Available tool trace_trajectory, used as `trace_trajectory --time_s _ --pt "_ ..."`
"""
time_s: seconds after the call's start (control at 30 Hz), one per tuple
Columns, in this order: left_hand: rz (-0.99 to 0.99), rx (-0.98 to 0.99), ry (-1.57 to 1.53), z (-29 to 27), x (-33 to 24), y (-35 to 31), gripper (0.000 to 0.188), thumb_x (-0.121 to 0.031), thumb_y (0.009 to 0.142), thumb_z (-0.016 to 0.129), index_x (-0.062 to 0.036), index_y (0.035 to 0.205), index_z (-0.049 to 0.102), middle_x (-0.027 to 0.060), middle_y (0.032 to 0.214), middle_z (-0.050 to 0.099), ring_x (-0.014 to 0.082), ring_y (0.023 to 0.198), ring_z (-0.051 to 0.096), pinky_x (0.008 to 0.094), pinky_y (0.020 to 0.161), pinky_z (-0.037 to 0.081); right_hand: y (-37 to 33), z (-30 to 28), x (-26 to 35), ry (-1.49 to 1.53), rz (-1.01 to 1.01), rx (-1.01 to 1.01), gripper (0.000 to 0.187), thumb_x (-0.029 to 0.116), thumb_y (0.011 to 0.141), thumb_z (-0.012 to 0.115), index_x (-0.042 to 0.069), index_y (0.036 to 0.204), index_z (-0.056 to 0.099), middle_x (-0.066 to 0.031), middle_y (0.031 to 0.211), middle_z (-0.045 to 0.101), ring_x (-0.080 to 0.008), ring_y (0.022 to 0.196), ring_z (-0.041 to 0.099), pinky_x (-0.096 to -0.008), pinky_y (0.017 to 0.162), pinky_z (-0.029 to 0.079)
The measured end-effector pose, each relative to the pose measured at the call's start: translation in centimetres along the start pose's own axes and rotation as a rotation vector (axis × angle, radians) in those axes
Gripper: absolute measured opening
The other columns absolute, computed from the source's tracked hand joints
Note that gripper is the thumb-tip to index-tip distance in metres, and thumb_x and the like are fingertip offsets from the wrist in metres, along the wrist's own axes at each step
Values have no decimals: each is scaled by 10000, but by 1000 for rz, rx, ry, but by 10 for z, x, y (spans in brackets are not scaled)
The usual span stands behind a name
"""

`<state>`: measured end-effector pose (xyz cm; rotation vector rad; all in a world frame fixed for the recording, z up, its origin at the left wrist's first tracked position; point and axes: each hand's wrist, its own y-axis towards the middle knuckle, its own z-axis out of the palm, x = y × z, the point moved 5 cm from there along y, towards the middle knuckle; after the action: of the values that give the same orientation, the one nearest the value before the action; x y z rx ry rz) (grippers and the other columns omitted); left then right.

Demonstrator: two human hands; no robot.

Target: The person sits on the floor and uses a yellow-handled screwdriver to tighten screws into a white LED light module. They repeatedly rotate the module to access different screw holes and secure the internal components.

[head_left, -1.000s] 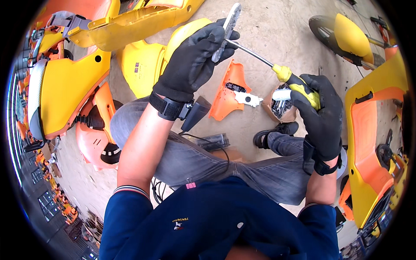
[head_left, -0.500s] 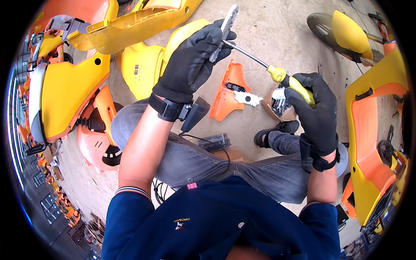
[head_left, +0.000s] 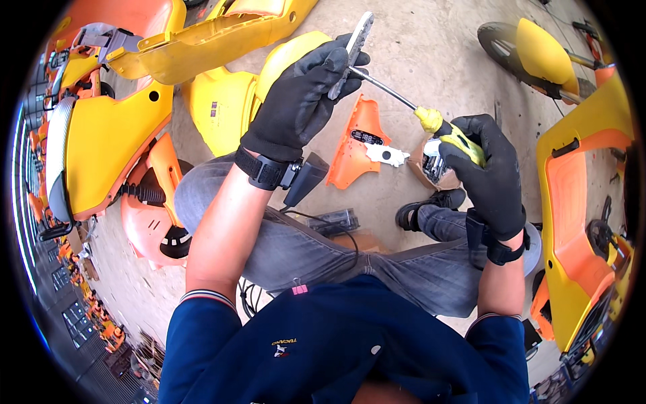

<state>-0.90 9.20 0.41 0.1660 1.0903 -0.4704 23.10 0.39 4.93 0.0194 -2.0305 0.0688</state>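
Screwdriver (head_left: 428,120) shifted slightly, right fingers (head_left: 479,126) clasping handle (head_left: 467,146); grey plate (head_left: 357,46) pinched between left fingers (head_left: 327,62)

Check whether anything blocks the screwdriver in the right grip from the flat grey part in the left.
Nothing visible does. The screwdriver runs unobstructed from the right grip to the flat grey part in the left grip, its tip appearing to meet it. The orange panel lies below on the floor.
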Motion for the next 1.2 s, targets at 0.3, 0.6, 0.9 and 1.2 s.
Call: trace_trajectory --time_s 0.3,0.6,0.9,1.2 --pt "-16 -2 35 2 1 -2 479 -311 1013 519 -8 1379 460 120 1341 543 175 1223 535 296 1030 434 1 1 -2 136 234 133 220 124 839 691 5 1015 632 -84 824 626 -135 683 568 -272 633 447" --pt "-11 -9 6 -1 2 0 490 -320 1008 528 -6 1378 459 109 1336 543 160 1180 550 303 1034 434 0 4 4 -181 -171 -64 215 144 858 686 10 1015 627 -81 777 609 -118 678 576 -301 613 464" --pt "4 20 43 10 -8 -2 496 -308 1005 532 1 1384 450 130 1318 547 168 1181 542 272 1000 438 -1 3 -1 146 111 118 234 94 831 701 16 1040 630 -38 823 621 -107 697 580 -270 631 473" --pt "125 27 187 8 -8 -5 416 -250 1058 393 18 1373 444 149 1294 559 161 1130 570 259 954 482 -6 8 20 -302 -278 -134 369 117 786 762 34 1122 636 -134 885 624 -264 749 625 -348 668 496"
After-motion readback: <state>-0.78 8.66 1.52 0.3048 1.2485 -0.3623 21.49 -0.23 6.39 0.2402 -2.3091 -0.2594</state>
